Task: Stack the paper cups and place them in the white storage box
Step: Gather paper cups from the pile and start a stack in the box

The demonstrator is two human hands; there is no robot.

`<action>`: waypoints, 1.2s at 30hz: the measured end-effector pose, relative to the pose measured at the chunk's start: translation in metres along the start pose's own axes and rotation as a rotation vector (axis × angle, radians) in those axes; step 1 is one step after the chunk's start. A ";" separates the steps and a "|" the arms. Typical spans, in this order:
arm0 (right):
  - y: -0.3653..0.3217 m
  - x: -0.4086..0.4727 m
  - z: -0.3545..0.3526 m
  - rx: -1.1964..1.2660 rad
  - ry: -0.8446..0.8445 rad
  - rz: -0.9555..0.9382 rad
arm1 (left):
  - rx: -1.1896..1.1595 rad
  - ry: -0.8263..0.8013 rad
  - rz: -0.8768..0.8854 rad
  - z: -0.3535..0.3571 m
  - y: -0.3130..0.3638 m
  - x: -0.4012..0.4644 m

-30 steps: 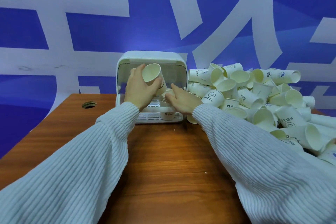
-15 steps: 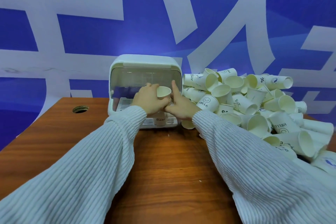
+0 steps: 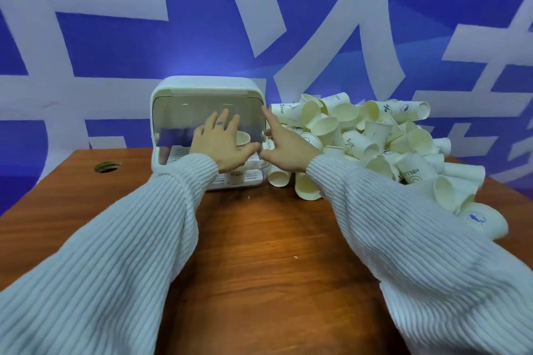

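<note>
Blue wall banner [image 3: 202,46] with big white characters fills everything beyond my fingertips. Brown wood-grain table [image 3: 259,253] runs under both my forearms; round cable hole [image 3: 107,166] sits well out past my left wrist, far left.

Loose pile of paper cups [image 3: 375,138] spreads to the right of my right hand, from just beside my knuckles out to the table's right edge. Cups lie on their sides and tilted at all angles, some printed "HELLO", some "Bear". Two of them lie on their sides right under my right wrist.

White storage box [image 3: 207,86] stands directly ahead of my left fingers, front open, slatted tray showing inside below my palm. "Bear" label on the front lip, just under my left wrist.

Both sleeves white ribbed knit.

Left hand [image 3: 220,143]: fingers straight and spread wide, reaching into the box opening, gripping nothing. Small dark mark on one finger.

Right hand [image 3: 284,147]: fingers also straight and spread, index pointing up along the box's right front edge, thumb angled toward my left thumb. Holding nothing. Whether the index touches the box edge, can't tell.

Upright paper cup [image 3: 243,138] inside the box, mouth up, just behind my left thumb and between the two hands. Lower part hidden by my left hand, so can't tell if it's one cup or a stack. Neither hand is closed round it.
</note>
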State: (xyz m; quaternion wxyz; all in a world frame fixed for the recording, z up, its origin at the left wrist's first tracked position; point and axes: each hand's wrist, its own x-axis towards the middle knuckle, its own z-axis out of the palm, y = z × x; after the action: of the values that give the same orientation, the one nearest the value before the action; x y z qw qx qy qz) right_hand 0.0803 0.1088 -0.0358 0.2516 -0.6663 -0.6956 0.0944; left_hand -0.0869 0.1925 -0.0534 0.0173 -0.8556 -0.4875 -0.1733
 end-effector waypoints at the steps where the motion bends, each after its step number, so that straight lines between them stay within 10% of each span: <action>1: 0.002 -0.006 -0.007 -0.007 0.018 0.005 | -0.056 0.111 0.029 0.000 0.005 -0.003; 4: 0.013 -0.026 -0.029 -0.055 0.063 0.029 | -0.170 0.294 0.175 -0.003 0.036 -0.013; 9: 0.046 -0.065 -0.070 -0.159 0.100 0.116 | -0.268 0.106 0.404 0.005 0.103 -0.034; 18: 0.091 -0.160 -0.126 -0.427 -0.002 0.255 | 0.168 -0.057 0.892 0.039 0.181 -0.060; 36: 0.115 -0.260 -0.121 -0.807 -0.301 0.626 | 0.240 0.016 0.979 0.044 0.206 -0.076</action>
State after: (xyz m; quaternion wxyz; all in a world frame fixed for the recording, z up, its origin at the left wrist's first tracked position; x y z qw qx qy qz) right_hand 0.2353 -0.1585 -0.0442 -0.1674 -0.8648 -0.4730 -0.0158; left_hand 0.0631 0.0304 -0.0897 0.1988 -0.9745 -0.0452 -0.0942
